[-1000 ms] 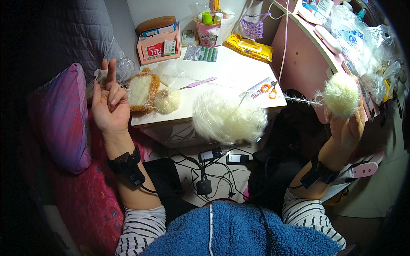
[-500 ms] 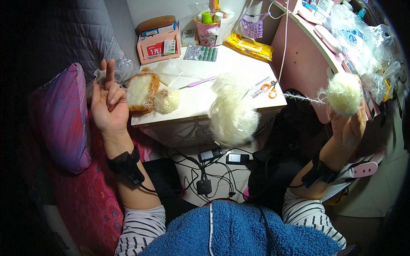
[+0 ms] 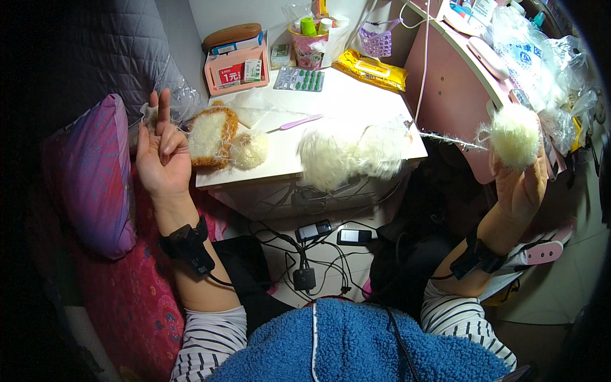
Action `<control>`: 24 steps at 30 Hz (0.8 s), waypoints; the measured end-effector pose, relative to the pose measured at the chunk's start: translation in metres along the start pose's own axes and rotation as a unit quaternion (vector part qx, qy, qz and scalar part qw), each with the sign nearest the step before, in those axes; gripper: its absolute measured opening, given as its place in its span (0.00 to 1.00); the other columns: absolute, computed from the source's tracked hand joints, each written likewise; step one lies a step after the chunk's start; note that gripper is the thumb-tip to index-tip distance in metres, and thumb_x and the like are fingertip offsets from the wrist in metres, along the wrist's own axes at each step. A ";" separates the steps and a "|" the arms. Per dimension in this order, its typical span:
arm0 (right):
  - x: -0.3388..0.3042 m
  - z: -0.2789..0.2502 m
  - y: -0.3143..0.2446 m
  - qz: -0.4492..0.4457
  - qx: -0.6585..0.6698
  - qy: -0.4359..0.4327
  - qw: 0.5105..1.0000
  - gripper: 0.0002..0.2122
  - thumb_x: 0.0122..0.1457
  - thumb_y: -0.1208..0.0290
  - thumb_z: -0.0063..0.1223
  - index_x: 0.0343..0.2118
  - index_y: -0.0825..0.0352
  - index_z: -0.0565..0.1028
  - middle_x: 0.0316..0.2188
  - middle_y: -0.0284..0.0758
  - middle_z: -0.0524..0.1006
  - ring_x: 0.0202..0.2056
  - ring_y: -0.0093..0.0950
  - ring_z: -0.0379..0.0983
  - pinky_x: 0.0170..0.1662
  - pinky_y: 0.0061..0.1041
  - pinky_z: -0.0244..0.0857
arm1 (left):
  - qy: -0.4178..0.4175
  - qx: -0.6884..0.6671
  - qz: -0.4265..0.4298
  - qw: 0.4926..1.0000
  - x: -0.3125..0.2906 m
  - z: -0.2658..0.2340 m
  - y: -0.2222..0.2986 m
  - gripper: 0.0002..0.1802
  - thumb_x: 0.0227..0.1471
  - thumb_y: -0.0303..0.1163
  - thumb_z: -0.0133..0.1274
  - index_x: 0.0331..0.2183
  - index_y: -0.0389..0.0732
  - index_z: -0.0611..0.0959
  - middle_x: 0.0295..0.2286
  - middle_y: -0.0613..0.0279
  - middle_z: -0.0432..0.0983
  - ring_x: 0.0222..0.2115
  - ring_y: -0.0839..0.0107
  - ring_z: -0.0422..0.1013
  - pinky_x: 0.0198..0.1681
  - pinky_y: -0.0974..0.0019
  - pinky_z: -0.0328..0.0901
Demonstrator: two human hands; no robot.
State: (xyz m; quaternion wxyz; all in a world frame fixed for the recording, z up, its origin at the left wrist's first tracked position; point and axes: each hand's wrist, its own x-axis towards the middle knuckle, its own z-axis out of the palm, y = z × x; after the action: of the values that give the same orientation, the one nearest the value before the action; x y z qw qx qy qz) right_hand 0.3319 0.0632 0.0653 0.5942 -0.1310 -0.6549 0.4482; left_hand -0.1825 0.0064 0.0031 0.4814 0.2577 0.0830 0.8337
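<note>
Two fluffy things are tied together here by one thin fuzzy strand (image 3: 445,138): a cream yarn ball (image 3: 513,135) up in the right hand (image 3: 520,184), and a bigger cream fluffy clump (image 3: 353,155) that looks blurred and hangs at the front edge of the small white table (image 3: 356,105). The strand runs nearly level from the ball toward the clump, pulled fairly taut.

The right hand is raised on the right side, fingers curled up around the underside of the ball, so it's gripping it from below. The left hand (image 3: 162,159) is held up at the left of the table, palm showing, index and middle fingers pointing up and the others bent in a bit. Something pale and wispy sits at the fingertips, but I can't tell if it's actually pinched. Both wrists have a black strap on them, with striped sleeves lower down.

On the table just right of the left hand there's a toast-shaped fuzzy piece (image 3: 210,135) with a brown rim and a small cream pompom (image 3: 249,150) touching it. Behind those lies a pink hook tool (image 3: 298,123), then a blister pack of green pills (image 3: 299,79), a pink box (image 3: 237,69), a pink cup (image 3: 307,49) and a yellow packet (image 3: 372,69) further back. A purple cushion (image 3: 89,175) sits at the left, and cables and a power strip (image 3: 321,230) lie on the floor under the table.
</note>
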 end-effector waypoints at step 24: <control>0.013 0.041 0.022 0.264 -0.100 -0.407 0.869 0.15 0.56 0.62 0.63 0.31 0.70 0.71 0.27 0.33 0.70 0.30 0.22 0.68 0.34 0.22 0.63 | -0.037 0.033 0.084 0.995 -0.001 -0.004 0.030 0.27 0.69 0.40 0.26 0.61 0.35 0.63 0.61 0.45 0.60 0.17 0.81 0.54 0.22 0.78 0.58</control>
State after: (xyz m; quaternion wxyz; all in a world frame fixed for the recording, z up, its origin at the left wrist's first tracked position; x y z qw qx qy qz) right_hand 0.2838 0.0663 0.0621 0.1184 -0.1638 -0.8212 0.5336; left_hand -0.2065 -0.0093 0.0112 0.4039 0.3098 0.0704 0.8579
